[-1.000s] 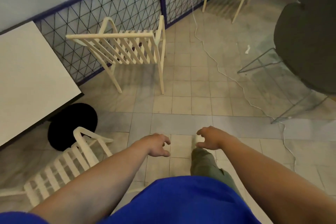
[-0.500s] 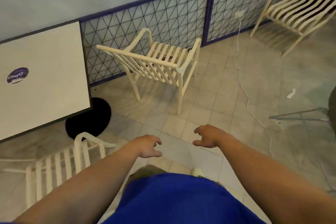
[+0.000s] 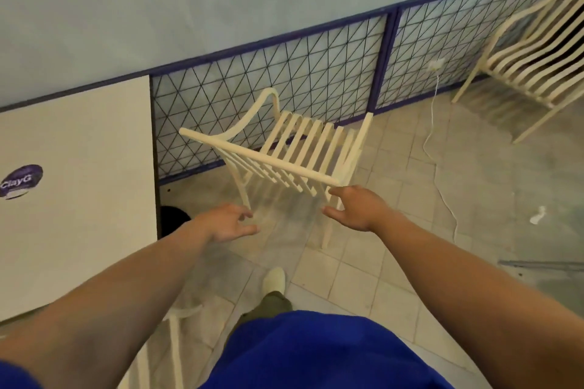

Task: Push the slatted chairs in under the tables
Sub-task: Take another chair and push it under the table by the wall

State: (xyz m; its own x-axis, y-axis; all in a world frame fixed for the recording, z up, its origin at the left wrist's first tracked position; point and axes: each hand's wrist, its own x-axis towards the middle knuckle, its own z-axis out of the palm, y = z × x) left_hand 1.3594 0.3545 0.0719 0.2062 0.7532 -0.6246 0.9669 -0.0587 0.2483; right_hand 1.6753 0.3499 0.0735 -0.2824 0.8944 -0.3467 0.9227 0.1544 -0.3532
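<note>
**Two hands up at the chair back, no grip yet**

A second ago the cream slatted chair (image 3: 303,148) was well out of reach and both hands hung low over the tiles. The person has since closed in. The chair now stands right in front, just right of the white table (image 3: 79,183), outside its edge, with nothing under the top. The chair looks unmoved relative to the table and the mesh fence (image 3: 284,73) behind it; only the person moved.

- The left hand (image 3: 226,224) has loosely spread fingers and holds nothing. It is below the top rail (image 3: 262,156) and clear of it, on the table side.
- The right hand (image 3: 357,208) is likewise spread and empty, fingertips (image 3: 339,193) just under the rail end farthest from the table. Contact there: cannot tell.

The chair back faces the person and the seat slats run toward the fence, so it sits side-on to the table.

Judgement: the approach is done, the grasp is the step in hand, and the push has not begun. It likely needs both hands on the rail and a turn toward the table before sliding in.

Watch the black table base (image 3: 173,219) under the table's right edge, in the likely path of the legs. The white cable (image 3: 442,183) lies on the chair's far side from the table. A second slatted chair (image 3: 537,73) stands well beyond that. Part of a third chair (image 3: 175,341) shows below the table's near edge.
</note>
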